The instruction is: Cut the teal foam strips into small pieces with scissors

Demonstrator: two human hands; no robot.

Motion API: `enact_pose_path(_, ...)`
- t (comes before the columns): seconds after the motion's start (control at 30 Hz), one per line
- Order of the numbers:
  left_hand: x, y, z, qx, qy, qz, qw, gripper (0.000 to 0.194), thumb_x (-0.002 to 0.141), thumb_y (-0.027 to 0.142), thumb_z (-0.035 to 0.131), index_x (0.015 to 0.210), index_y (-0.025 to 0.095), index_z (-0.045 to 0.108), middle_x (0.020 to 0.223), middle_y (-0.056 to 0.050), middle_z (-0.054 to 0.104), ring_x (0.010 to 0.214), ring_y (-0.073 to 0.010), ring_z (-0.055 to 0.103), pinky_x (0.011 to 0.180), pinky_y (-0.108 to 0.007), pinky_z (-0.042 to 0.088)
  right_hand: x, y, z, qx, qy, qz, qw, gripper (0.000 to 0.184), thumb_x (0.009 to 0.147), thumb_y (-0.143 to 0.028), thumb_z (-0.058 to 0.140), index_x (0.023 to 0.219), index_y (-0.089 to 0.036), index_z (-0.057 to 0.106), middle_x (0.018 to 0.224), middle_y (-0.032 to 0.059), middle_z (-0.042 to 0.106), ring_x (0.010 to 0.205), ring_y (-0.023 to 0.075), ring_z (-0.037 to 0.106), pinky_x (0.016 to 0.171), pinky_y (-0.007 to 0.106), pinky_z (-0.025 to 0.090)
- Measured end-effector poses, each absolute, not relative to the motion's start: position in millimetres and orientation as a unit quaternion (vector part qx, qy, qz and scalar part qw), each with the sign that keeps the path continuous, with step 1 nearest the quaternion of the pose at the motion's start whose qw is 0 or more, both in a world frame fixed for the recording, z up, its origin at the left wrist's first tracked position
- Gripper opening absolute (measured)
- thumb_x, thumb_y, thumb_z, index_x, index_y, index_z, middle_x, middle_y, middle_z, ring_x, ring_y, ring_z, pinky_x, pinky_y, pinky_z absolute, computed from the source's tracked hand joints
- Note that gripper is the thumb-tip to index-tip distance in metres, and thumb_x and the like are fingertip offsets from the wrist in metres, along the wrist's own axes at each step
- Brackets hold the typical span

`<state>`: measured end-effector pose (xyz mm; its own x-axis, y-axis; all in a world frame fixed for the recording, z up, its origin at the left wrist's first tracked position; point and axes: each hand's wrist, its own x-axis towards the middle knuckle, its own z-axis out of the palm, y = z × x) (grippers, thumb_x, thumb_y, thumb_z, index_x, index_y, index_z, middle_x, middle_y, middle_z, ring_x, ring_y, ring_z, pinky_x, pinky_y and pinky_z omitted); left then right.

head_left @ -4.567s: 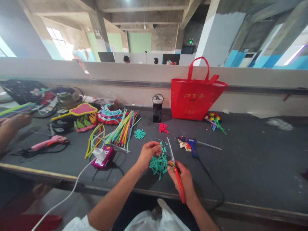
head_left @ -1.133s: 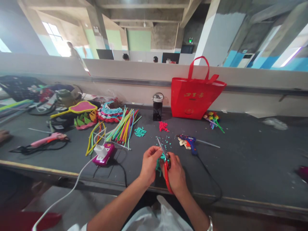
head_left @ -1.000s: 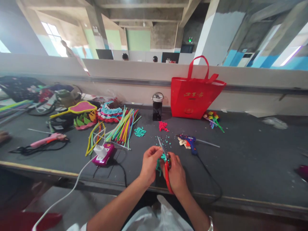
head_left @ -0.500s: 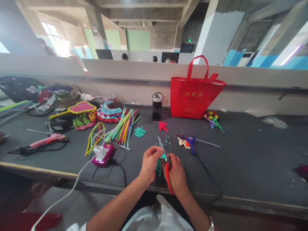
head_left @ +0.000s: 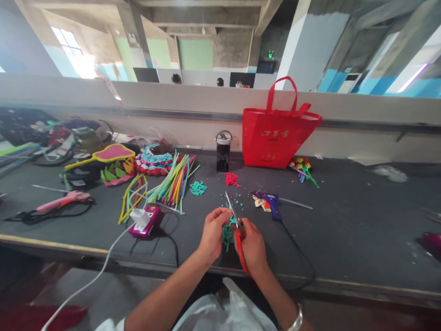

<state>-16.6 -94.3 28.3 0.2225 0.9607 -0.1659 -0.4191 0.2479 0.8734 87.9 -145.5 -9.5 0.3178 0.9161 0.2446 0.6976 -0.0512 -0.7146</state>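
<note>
My right hand [head_left: 254, 246] grips scissors [head_left: 242, 255] with red handles. Their metal blades point up and away, beside the fingertips of my left hand [head_left: 212, 233]. The left thumb and fingers are pinched together; whatever sits between them is too small to make out. Below and between both hands lies a pile of green strips [head_left: 227, 235], partly covered by the fingers. Tiny green bits [head_left: 237, 201] are scattered on the dark table just beyond the blades. Farther off are a small heap of red pieces [head_left: 232, 179] and a heap of teal pieces [head_left: 198, 187].
A blue glue gun [head_left: 273, 204] lies to the right, a pink one [head_left: 65, 201] far left. A purple power socket [head_left: 146, 223] with a white cable stands left. Behind are fuzzy coloured stems [head_left: 177, 181], a bottle [head_left: 223, 154] and a red bag [head_left: 272, 140].
The view has shifted slightly, so the table items appear a little farther left. Both hands and the scissors keep almost the same pose.
</note>
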Motion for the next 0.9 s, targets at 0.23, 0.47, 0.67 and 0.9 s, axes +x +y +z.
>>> enact_pose_path(0.23,-22,-93,30,0.345,0.339,0.49,0.725,0.012,0.067,0.021,0.062,0.059,0.015,0.057,0.058,0.002,0.049,0.057,-0.009,0.046,0.06,-0.022,0.038,93,-143,-11,-0.683,-0.561,0.175,0.434,0.022,0.083,-0.033,0.049,0.095,-0.02,0.062,0.084,0.0038,0.067,0.073,0.0172,0.062,0.067,0.025,0.046)
enact_pose_path(0.47,-27,-95,23,0.365,0.333,0.461,0.737,0.014,0.068,0.019,0.06,0.055,0.015,0.054,0.056,0.002,0.047,0.056,-0.0102,0.044,0.06,-0.025,0.036,97,-132,2,-0.631,-0.506,0.246,0.535,0.038,0.082,-0.045,0.055,0.104,-0.016,0.062,0.081,0.0049,0.07,0.067,0.0169,0.063,0.059,0.025,0.049)
enact_pose_path(0.67,-27,-98,15,0.407,0.351,0.415,0.735,0.016,0.067,0.021,0.059,0.053,0.015,0.054,0.053,0.002,0.046,0.055,-0.0108,0.043,0.059,-0.026,0.034,97,-129,10,-0.556,-0.494,0.318,0.588,0.041,0.08,-0.039,0.059,0.114,-0.017,0.054,0.086,0.003,0.068,0.072,0.0154,0.065,0.063,0.024,0.052)
enact_pose_path(0.9,-29,-96,14,0.418,0.378,0.359,0.744,0.01,0.064,0.02,0.057,0.055,0.016,0.054,0.052,0.003,0.044,0.053,-0.0103,0.04,0.056,-0.026,0.033,100,-129,5,-0.554,-0.471,0.334,0.6,0.035,0.078,-0.034,0.061,0.109,-0.019,0.055,0.074,-0.0025,0.06,0.055,0.0106,0.055,0.049,0.021,0.046)
